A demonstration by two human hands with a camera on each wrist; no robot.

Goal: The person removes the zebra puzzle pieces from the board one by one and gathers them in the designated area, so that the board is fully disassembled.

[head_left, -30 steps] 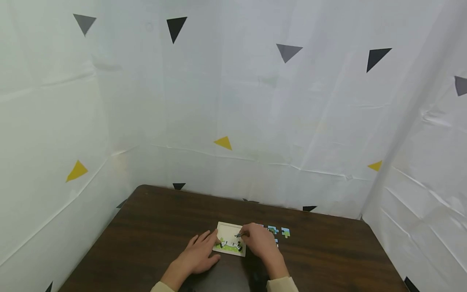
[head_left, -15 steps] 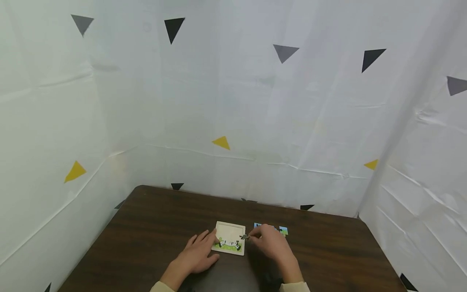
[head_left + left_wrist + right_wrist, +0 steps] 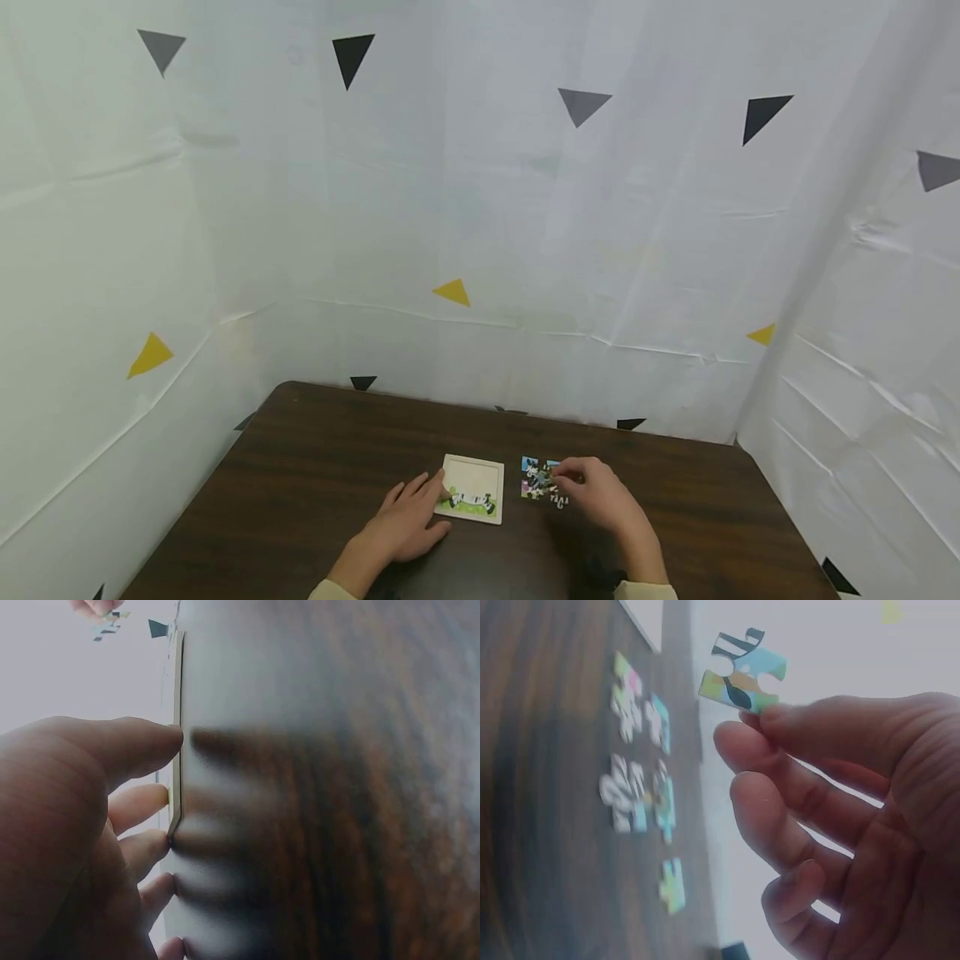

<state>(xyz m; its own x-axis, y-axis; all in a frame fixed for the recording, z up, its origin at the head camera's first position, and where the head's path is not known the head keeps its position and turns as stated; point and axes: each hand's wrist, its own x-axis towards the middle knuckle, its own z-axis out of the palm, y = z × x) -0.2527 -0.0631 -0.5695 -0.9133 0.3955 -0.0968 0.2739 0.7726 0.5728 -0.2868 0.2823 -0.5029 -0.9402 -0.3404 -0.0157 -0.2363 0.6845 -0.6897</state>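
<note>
My right hand [image 3: 603, 496] pinches a jigsaw piece [image 3: 742, 673] between thumb and index finger, above the table. The piece shows black-and-white stripes, blue and green. My left hand [image 3: 403, 521] lies at the left edge of a small wooden puzzle tray [image 3: 471, 472], its fingers extended and touching rim and table. Along the tray's bottom, fitted pieces [image 3: 472, 503] show zebra legs on grass; bare wood shows above them. Right of the tray lie several loose jigsaw pieces [image 3: 626, 795], partly hidden by the right hand in the head view.
The dark wood table [image 3: 345, 442] has rounded back corners. White sheeting [image 3: 510, 208] printed with black, grey and yellow triangles surrounds it behind and on both sides.
My right hand has moved right, from over the tray to above the loose pieces, with the jigsaw piece in it. The left hand and tray have stayed in place.
</note>
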